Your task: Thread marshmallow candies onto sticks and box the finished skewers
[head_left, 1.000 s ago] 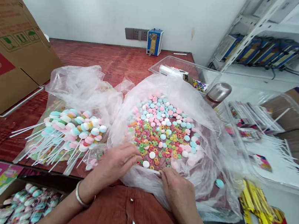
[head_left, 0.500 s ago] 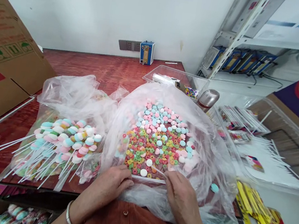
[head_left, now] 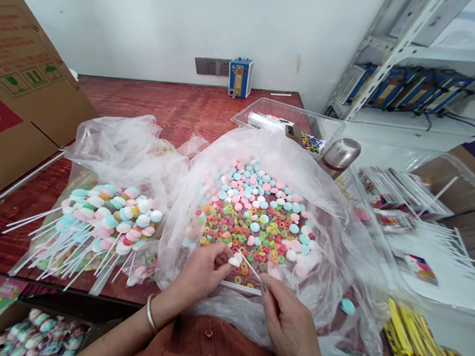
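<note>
My left hand (head_left: 201, 272) pinches a white round candy (head_left: 235, 260) over the near edge of an open clear plastic bag (head_left: 332, 258). My right hand (head_left: 287, 322) is closed on a thin white stick (head_left: 251, 269) whose tip points at that candy. A second white stick (head_left: 241, 288) lies across the bag's near edge between my hands. The bag holds a heap of small coloured ring candies (head_left: 238, 232) and pink, blue and white disc candies (head_left: 257, 190). To the left, finished candy skewers (head_left: 101, 223) lie piled on another clear bag.
A big cardboard box (head_left: 3, 101) stands at the left on the red wooden table (head_left: 151, 99). A clear tray (head_left: 290, 123) and a metal flask (head_left: 340, 154) sit behind the bag. White sticks and packets (head_left: 424, 241) fill a clear bin at right. Yellow packets (head_left: 422, 342) lie nearer.
My left hand lifted from the bag's edge and picked up a white candy. My right hand raised one stick, tip toward the candy; the other stick stayed lying there.
</note>
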Action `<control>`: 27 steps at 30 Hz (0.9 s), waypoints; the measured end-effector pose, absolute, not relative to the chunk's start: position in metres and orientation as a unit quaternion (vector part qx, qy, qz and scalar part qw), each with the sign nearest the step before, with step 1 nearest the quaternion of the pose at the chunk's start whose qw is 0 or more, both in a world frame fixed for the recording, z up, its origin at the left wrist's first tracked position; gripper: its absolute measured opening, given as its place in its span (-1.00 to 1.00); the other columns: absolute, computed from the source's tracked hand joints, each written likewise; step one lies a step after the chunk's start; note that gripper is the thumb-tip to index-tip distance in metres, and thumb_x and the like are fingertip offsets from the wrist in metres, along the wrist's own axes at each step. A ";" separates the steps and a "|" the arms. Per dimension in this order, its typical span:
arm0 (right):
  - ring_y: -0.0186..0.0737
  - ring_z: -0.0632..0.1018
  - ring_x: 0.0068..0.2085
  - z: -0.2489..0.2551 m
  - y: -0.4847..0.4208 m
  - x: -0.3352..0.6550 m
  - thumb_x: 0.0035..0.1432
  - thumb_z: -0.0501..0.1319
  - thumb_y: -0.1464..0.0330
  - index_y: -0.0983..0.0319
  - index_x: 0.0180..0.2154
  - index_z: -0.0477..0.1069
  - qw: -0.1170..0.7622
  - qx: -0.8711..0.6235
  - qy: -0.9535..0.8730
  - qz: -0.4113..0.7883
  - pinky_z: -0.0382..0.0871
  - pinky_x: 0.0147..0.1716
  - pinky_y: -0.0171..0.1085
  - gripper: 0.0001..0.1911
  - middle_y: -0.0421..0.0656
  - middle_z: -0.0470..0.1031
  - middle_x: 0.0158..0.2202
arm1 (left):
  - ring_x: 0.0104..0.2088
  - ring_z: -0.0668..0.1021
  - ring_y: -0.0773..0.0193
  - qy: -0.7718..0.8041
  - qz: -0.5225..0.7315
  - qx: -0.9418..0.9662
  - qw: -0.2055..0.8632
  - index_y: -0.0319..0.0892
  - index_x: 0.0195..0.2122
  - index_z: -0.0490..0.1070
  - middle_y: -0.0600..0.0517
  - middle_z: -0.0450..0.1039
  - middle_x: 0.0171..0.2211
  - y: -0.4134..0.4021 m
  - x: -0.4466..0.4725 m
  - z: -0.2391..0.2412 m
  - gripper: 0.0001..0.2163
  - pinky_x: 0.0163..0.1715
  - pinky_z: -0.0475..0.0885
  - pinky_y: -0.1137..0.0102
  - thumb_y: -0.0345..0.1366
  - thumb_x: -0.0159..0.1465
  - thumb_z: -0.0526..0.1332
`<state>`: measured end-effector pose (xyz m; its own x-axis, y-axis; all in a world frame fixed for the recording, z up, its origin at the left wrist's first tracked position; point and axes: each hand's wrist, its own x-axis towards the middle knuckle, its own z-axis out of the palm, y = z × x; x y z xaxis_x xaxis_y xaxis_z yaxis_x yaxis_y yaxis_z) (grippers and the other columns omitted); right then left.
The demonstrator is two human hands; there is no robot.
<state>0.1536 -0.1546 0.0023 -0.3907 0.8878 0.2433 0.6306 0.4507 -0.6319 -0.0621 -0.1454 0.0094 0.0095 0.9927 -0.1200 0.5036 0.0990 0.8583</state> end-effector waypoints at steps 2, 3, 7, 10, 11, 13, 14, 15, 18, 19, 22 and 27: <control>-0.21 0.65 -0.10 0.003 -0.159 0.155 0.34 0.01 0.42 0.19 0.01 0.44 0.285 -0.465 -0.812 0.211 0.51 -0.18 -0.33 -0.69 -0.13 0.62 -0.09 | -0.51 0.50 0.29 0.621 0.378 0.479 0.491 -0.15 -0.31 0.33 0.10 0.43 -0.51 -0.140 -0.063 0.006 -0.87 -0.48 0.38 0.42 -0.23 0.23 0.23; -0.22 0.66 -0.11 0.004 -0.160 0.155 0.35 0.01 0.42 0.18 0.02 0.43 0.285 -0.462 -0.815 0.204 0.52 -0.21 -0.34 -0.68 -0.13 0.63 -0.10 | -0.53 0.50 0.30 0.614 0.399 0.437 0.523 -0.15 -0.32 0.30 0.12 0.42 -0.53 -0.137 -0.063 0.005 -0.83 -0.51 0.38 0.43 -0.19 0.21 0.24; -0.20 0.67 -0.16 0.005 -0.159 0.154 0.35 0.00 0.42 0.19 0.01 0.44 0.279 -0.469 -0.818 0.182 0.54 -0.27 -0.33 -0.68 -0.12 0.63 -0.13 | -0.49 0.53 0.31 0.598 0.430 0.386 0.555 -0.15 -0.33 0.30 0.10 0.47 -0.50 -0.132 -0.061 0.004 -0.77 -0.49 0.39 0.45 -0.17 0.15 0.32; -0.19 0.68 -0.21 0.003 -0.159 0.152 0.35 -0.01 0.40 0.18 0.00 0.46 0.270 -0.478 -0.815 0.183 0.54 -0.30 -0.32 -0.68 -0.12 0.63 -0.16 | -0.44 0.56 0.31 0.579 0.436 0.396 0.564 -0.16 -0.32 0.34 0.08 0.50 -0.47 -0.134 -0.058 0.006 -0.76 -0.43 0.40 0.47 -0.19 0.12 0.36; -0.19 0.68 -0.22 0.002 -0.159 0.151 0.35 -0.01 0.39 0.18 0.00 0.46 0.268 -0.481 -0.813 0.187 0.53 -0.31 -0.32 -0.67 -0.12 0.63 -0.16 | -0.41 0.57 0.31 0.570 0.440 0.396 0.570 -0.16 -0.31 0.35 0.07 0.52 -0.45 -0.135 -0.057 0.007 -0.76 -0.40 0.41 0.46 -0.19 0.12 0.36; -0.19 0.67 -0.22 0.001 -0.161 0.150 0.36 -0.02 0.38 0.16 0.01 0.46 0.270 -0.487 -0.807 0.197 0.52 -0.30 -0.31 -0.66 -0.12 0.63 -0.15 | -0.36 0.59 0.28 0.559 0.443 0.387 0.585 -0.17 -0.28 0.36 0.04 0.55 -0.40 -0.136 -0.056 0.008 -0.74 -0.32 0.45 0.43 -0.16 0.13 0.36; -0.18 0.67 -0.20 0.001 -0.162 0.150 0.35 -0.02 0.38 0.16 0.01 0.47 0.275 -0.491 -0.801 0.205 0.51 -0.28 -0.31 -0.66 -0.12 0.63 -0.14 | -0.35 0.60 0.27 0.558 0.444 0.376 0.591 -0.17 -0.28 0.36 0.03 0.56 -0.39 -0.136 -0.056 0.008 -0.73 -0.30 0.47 0.41 -0.14 0.14 0.36; -0.18 0.66 -0.18 0.002 -0.162 0.151 0.35 -0.01 0.37 0.16 -0.01 0.47 0.280 -0.496 -0.793 0.217 0.50 -0.25 -0.31 -0.67 -0.12 0.63 -0.14 | -0.35 0.61 0.26 0.562 0.448 0.362 0.593 -0.18 -0.28 0.36 0.02 0.56 -0.39 -0.136 -0.056 0.009 -0.72 -0.30 0.48 0.40 -0.11 0.15 0.35; -0.18 0.64 -0.23 0.009 -0.154 0.153 0.34 0.02 0.34 0.20 -0.10 0.49 0.296 -0.529 -0.752 0.260 0.47 -0.27 -0.32 -0.71 -0.13 0.63 -0.23 | -0.39 0.61 0.24 0.591 0.464 0.347 0.561 -0.17 -0.30 0.34 0.02 0.54 -0.41 -0.131 -0.058 0.009 -0.69 -0.34 0.50 0.36 -0.05 0.17 0.32; -0.19 0.62 -0.29 0.012 -0.148 0.153 0.33 0.03 0.33 0.21 -0.14 0.50 0.295 -0.544 -0.736 0.273 0.45 -0.32 -0.32 -0.72 -0.15 0.61 -0.30 | -0.40 0.61 0.24 0.604 0.464 0.362 0.537 -0.17 -0.30 0.33 0.03 0.53 -0.42 -0.129 -0.058 0.009 -0.70 -0.36 0.50 0.36 -0.05 0.18 0.31; -0.21 0.55 -0.37 0.015 -0.121 0.145 0.28 0.06 0.37 0.22 -0.17 0.50 0.276 -0.561 -0.721 0.298 0.38 -0.36 -0.32 -0.76 -0.19 0.55 -0.38 | -0.46 0.56 0.27 0.649 0.427 0.466 0.424 -0.15 -0.32 0.34 0.07 0.48 -0.47 -0.121 -0.055 0.008 -0.78 -0.43 0.43 0.40 -0.11 0.24 0.26; -0.21 0.50 -0.20 0.001 -0.077 0.115 0.20 0.09 0.52 0.16 -0.10 0.50 0.243 -0.500 -0.779 0.289 0.33 -0.20 -0.30 -0.68 -0.15 0.46 -0.22 | -0.42 0.53 0.31 0.661 0.385 0.580 0.279 -0.15 -0.34 0.37 0.06 0.48 -0.41 -0.110 -0.047 0.006 -0.93 -0.40 0.37 0.43 -0.29 0.25 0.20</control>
